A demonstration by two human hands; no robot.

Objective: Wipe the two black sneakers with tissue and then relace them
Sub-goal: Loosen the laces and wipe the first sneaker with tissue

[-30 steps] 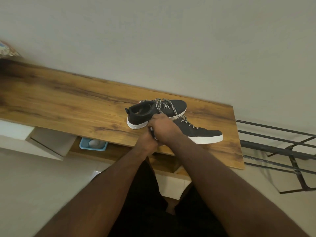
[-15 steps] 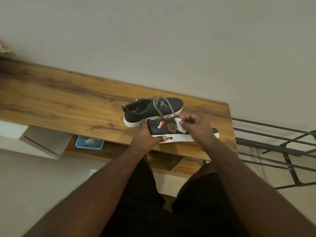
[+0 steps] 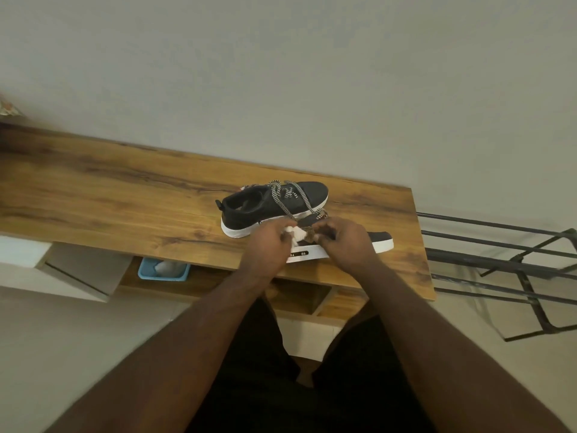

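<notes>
On the desk [image 3: 93,195] stood the far sneaker [image 3: 271,207], laces loose on top. The near sneaker [image 3: 379,240] lay against it on its side, sole toward the near edge, mostly hidden by both hands. The left hand [image 3: 268,248] and right hand [image 3: 346,243] each pinched the tissue [image 3: 298,234] between them over its side. Wiping seemed underway; next, rubbing along the upper.

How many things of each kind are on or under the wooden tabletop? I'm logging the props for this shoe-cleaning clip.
Black sneakers with white soles: 2, the far sneaker and the near sneaker behind the hands
White tissue wads: 1, the tissue between the left hand and right hand
Blue plastic trays: 1, the tray under the tabletop
Total: 4
</notes>
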